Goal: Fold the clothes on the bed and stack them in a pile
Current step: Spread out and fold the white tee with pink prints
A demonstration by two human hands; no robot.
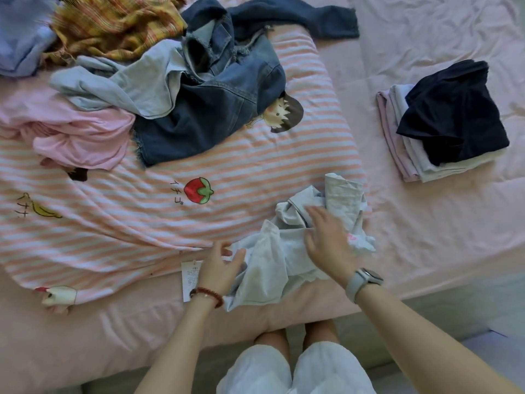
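Pale grey garment crumpled at the near edge of the pink bed, partly on the striped cartoon-print blanket; left hand, red bead bracelet at the wrist, at the garment's left edge with fingers loosely spread, right hand, grey watch at the wrist, flat on top with fingers straight. Folded pile well apart to the right, dark navy piece uppermost. Unfolded heap at far left: denim jacket, light blue shirt, pink garment, yellow plaid cloth.

Bed: free room and obstructions
Striped blanket bare mid-bed; unfolded clothes heap blocks far left; folded pile occupies right; pink sheet open around it.
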